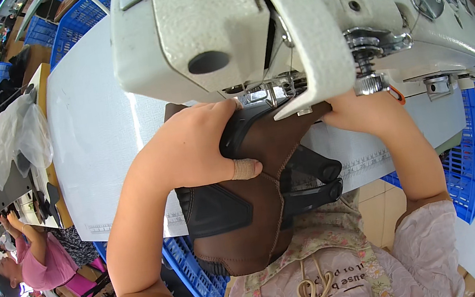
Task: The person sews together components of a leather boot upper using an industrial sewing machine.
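A dark brown sheer fabric piece with black panels and stitched seams lies under the head of a white sewing machine and hangs over the table's front edge. My left hand grips it left of the presser foot. Its thumb, wrapped in a tan bandage, presses on the brown cloth, while the other fingertips are partly hidden at the machine. On the right, my right hand closes on the cloth's far right edge. The machine's white guard hides part of its fingers. Two black strap-like ends stick out rightward.
A ruler strip runs along the white table. Blue plastic baskets stand below right, below left and behind. Clear plastic sheeting lies at left, near a co-worker in pink. A metal tension knob juts out above my right hand.
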Motion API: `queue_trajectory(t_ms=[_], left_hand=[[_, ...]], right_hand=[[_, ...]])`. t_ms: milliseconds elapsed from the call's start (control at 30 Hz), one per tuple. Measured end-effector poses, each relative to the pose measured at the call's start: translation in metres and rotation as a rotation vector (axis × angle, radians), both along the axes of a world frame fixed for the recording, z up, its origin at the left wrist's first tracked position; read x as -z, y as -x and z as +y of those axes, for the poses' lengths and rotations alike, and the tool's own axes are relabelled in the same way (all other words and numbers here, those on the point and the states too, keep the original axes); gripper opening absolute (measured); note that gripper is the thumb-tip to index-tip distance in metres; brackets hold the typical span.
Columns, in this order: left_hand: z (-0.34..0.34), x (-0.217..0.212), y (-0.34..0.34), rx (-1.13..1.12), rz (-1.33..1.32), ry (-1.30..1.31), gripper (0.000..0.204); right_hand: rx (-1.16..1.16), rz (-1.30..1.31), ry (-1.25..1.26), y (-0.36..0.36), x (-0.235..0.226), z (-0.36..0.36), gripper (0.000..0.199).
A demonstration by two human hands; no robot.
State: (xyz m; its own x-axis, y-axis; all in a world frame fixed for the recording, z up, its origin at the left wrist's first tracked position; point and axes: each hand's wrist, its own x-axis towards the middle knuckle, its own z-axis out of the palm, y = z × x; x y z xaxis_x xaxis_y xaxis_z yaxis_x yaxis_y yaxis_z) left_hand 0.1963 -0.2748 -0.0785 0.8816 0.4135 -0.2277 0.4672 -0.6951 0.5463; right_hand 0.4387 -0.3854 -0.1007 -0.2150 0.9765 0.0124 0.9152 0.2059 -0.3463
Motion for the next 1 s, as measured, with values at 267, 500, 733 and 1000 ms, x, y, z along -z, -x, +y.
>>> queue_trajectory(t_ms=[267, 500, 733, 1000], left_hand=[[-0.001, -0.0026, -0.001, -0.004, 0.018, -0.022, 0.068], [0.0003, -0.0007, 0.0011, -0.002, 0.009, -0.009, 0.068], [-0.0018, -0.0062, -0.0025, -0.02, 0.052, -0.009, 0.068], [-0.0014, -0.0083, -0.0042, -0.022, 0.078, 0.009, 0.069]], right_hand=[[-0.017, -0.005, -0.037, -0.0012, 0.0009, 0.0, 0.036], [0.029, -0.001, -0.017, 0.0047, -0.0047, -0.0007, 0.036], [-0.001, -0.006, -0.062, 0.0005, -0.0007, -0.0009, 0.037], [0.0, 0.013, -0.084, 0.0014, -0.0023, -0.0029, 0.037]])
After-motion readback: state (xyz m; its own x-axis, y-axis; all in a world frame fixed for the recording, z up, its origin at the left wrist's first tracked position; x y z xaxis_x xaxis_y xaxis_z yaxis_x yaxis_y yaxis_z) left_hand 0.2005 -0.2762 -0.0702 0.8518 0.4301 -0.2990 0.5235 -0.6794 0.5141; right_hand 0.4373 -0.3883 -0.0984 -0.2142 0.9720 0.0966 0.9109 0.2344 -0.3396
